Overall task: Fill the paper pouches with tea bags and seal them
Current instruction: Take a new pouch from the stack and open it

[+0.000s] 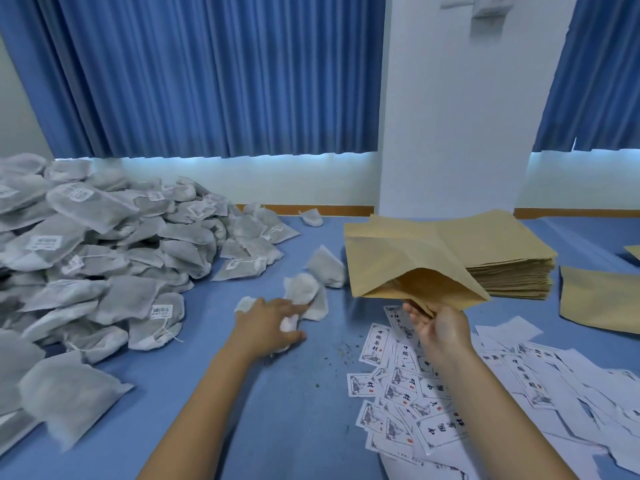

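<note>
**Spill risk at the pouch mouth**

Tea bag pile (86, 244), left on the surface (294, 393): loosely heaped, near edge close to the left forearm. A careless sweep could drag bags off.

Pouch stack (502, 251), far right: top sheets lifted, so a snag could pull extras along.

Held pouch (408, 268), just in front of the stack: mouth gapes toward the near side. The right hand (440, 327) has only a pinch grip on the lower lip. Thin paper may fold shut or tear under load.

Labels (433, 393) are scattered near right, so dropped bags would land among them.

Left hand (270, 323): grip curled round small tea bags (289, 323). It's blurred and I can't tell the count. An overfull grip could shed some short of the mouth.
</note>
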